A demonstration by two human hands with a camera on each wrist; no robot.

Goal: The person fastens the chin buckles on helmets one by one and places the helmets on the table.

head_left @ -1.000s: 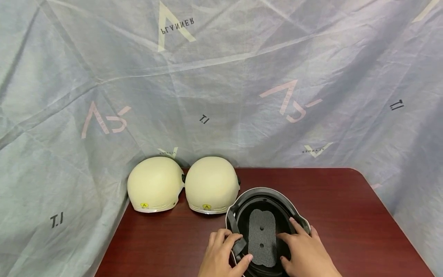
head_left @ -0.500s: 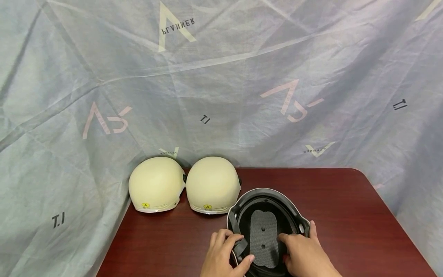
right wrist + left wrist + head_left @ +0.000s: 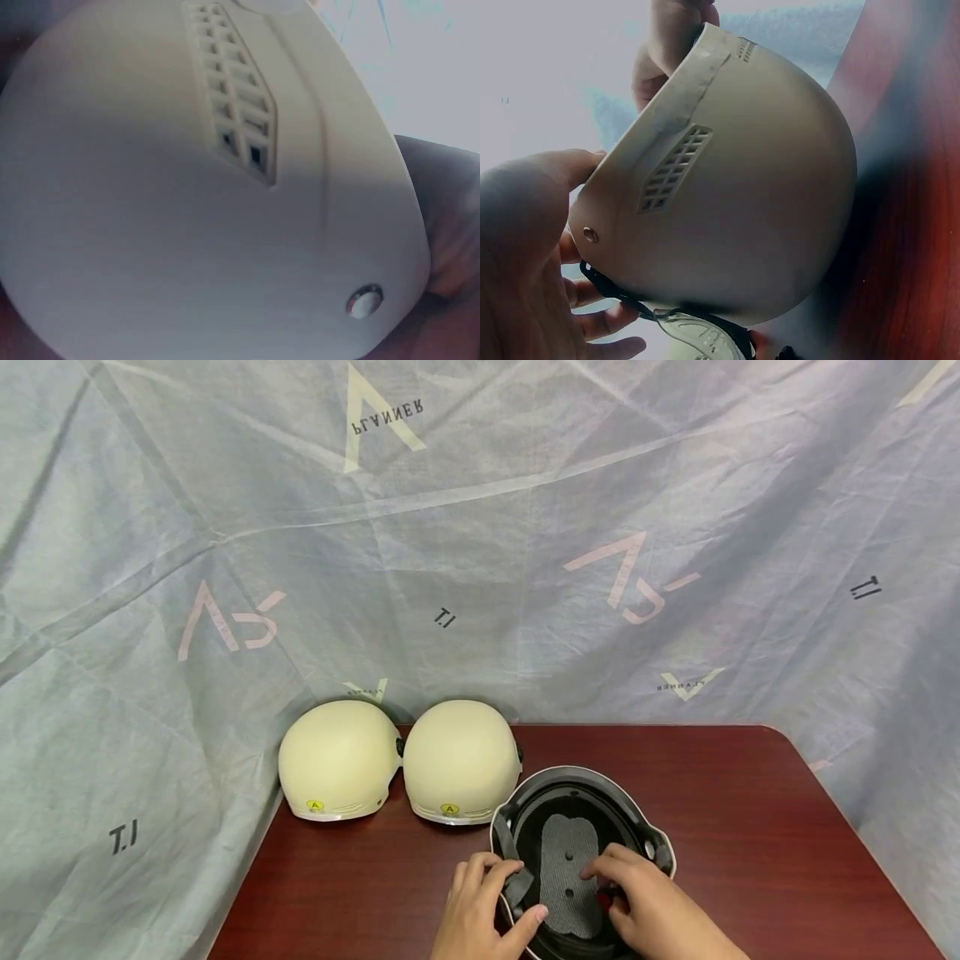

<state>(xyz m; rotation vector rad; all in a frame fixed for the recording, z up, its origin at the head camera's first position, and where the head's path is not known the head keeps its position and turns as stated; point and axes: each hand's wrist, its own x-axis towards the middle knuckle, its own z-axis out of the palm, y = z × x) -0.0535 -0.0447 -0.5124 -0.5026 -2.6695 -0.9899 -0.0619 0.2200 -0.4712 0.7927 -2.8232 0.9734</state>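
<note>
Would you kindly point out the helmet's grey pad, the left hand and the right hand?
Grey pad (image 3: pixel 562 875), head view: its middle.
Left hand (image 3: pixel 476 912), head view: its back.
Right hand (image 3: pixel 651 898), head view: its back.

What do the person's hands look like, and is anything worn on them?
Each grip is a bare human hand. The left hand and the right hand wear no gloves, and I can make out no rings, cables or markings on them. No sleeve shows in the head view before the frame cuts off.
</note>
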